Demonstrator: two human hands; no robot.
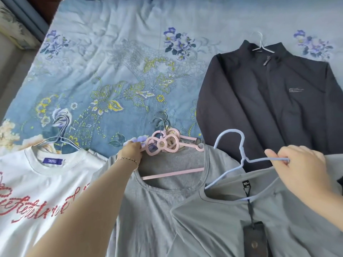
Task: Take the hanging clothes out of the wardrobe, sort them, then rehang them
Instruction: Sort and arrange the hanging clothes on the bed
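**Q:** What are the hands doing over the bed (111, 62)?

**A:** The left hand (130, 150) grips one end of a pink hanger (172, 174) carrying a grey sweatshirt (148, 201). The right hand (297, 164) pinches a blue hanger (242, 151) holding a grey-green top (278, 210).

**Q:** And around them?

**A:** A white T-shirt (46, 182) lies left of the left hand. A dark jacket (269, 99) lies beyond the right.
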